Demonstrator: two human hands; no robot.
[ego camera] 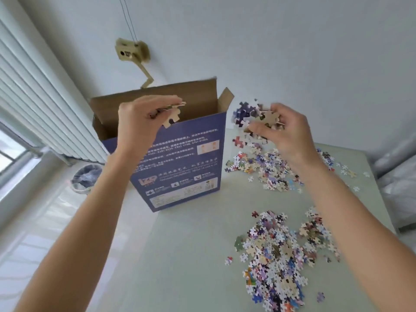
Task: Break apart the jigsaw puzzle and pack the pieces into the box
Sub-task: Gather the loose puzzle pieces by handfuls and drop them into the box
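Two hands are raised above the desk (180, 255), each with its grip closed on puzzle pieces. The left hand (139, 122) pinches a small clump of pieces (172, 113) in curled fingers right over the open mouth of the box (180, 165), so the drop is straight down and this hand is clearly the nearer one. The right hand (286, 134) holds a bigger handful (265, 119) beside the box's right flap, and would have to travel leftward to reach the opening. The box stands upright near the desk's far left edge, its long axis vertical. Loose pieces lie in two heaps along the right side: one (265, 170) toward the far edge, one (281, 255) toward the near edge. Packing looks partway done.
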